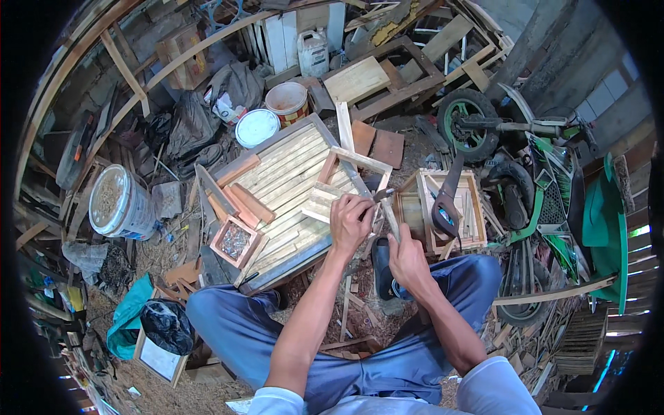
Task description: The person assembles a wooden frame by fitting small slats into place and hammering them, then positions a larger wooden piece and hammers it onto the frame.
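Note:
My right hand (409, 261) is wrapped round the wooden handle of a hammer (391, 218). The hammer's dark head lies close beside the fingertips of my left hand (351, 220). That left hand is closed in a pinch at the near corner of a small wooden frame (365, 161); whatever sits between its fingers is too small or hidden to make out. The frame rests on a low slatted worktable (280, 169), at its right side. A small wooden box (256, 250) of metal bits, probably nails, sits at the table's near left, by reddish wood offcuts (251, 204).
Right of the table, a handsaw (451, 187) lies across an open wooden box (478, 242). A green motorbike (543, 187) stands farther right. Buckets (257, 128), a white jug (312, 54) and scrap timber line the back. A sawdust-filled bucket (142, 214) is at left.

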Tool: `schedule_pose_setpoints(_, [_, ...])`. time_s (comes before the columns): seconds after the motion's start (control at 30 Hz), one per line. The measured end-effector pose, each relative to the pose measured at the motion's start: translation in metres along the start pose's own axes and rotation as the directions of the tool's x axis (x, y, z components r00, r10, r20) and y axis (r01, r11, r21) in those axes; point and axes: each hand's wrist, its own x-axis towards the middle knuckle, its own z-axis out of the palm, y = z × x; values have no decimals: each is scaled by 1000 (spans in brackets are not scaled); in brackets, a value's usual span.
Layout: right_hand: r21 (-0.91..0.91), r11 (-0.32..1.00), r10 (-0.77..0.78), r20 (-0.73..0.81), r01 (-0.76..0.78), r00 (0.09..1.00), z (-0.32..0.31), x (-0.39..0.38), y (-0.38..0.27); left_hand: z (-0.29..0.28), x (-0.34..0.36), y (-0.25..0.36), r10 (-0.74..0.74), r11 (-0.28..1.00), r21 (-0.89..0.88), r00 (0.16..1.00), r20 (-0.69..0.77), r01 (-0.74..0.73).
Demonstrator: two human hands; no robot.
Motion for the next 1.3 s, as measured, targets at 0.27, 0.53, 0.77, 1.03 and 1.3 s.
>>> schedule_pose_setpoints(0.27, [4, 999, 44, -16, -44, 999, -5, -2, -12, 2, -1, 0, -2, 1000, -12, 1000, -8, 2])
schedule_pose_setpoints(0.53, [56, 998, 13, -51, -10, 999, 0, -4, -10, 1, -2, -2, -9, 1000, -13, 1000, 4, 10])
schedule_pose_setpoints(0.77, [56, 998, 11, -53, -8, 999, 2, -5, -1, 0, -3, 2, -16, 1000, -15, 1000, 9, 16])
schedule_pose_setpoints(1.03, [25, 1000, -12, -59, 14, 998, 2, -5, -5, 1, 0, 0, -10, 1000, -14, 1000, 1, 10])
schedule_pose_setpoints(1.3, [22, 999, -25, -68, 26, 997, 5, -6, -4, 0, -3, 0, -34, 999, -21, 999, 10, 34])
